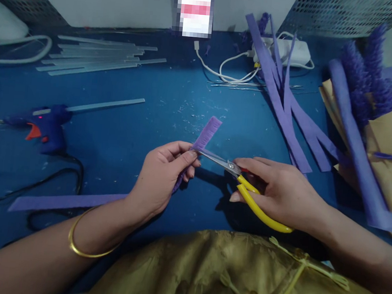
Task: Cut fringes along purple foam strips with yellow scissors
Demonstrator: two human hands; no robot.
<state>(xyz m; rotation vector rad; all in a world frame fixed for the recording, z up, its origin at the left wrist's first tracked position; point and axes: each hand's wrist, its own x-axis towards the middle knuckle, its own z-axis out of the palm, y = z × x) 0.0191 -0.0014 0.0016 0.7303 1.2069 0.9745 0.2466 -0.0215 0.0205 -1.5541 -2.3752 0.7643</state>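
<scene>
My left hand [168,174] pinches a purple strip [208,133] between thumb and fingers; a row of small cuts runs along the strip's upper part, which sticks up past the fingertips. My right hand [276,188] is closed on yellow-handled scissors [257,209]. Their blades point left and meet the strip right beside my left thumb. Under my left wrist lies a long flat purple strip [71,202], and part of a purple piece shows below my left fingers.
At left lies a blue glue gun [51,127] with its black cord. Glue sticks [97,56] lie behind it. Purple strips [279,99], a power strip [293,53] and white cable [211,70] are at back right. Purple flowers [359,83] in brown paper stand far right.
</scene>
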